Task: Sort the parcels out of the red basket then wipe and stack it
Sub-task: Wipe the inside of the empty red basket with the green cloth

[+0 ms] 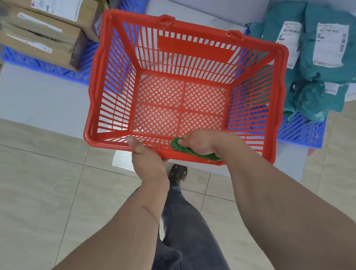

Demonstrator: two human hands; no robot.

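Note:
The red basket (105,69) stands on a white table, with nothing inside it. My left hand (147,162) grips its near rim from outside, thumb over the edge. My right hand (202,142) presses a green cloth (190,151) against the inside of the near wall, by the rim. Brown cardboard parcels (48,18) are stacked to the left of the basket. Teal bag parcels (325,61) are piled to its right.
The white table (37,100) ends just at the basket's near side. Blue plastic trays lie under the boxes (46,66) and under the teal bags (301,131). Beige floor tiles (30,187) and my leg and shoe (178,173) are below.

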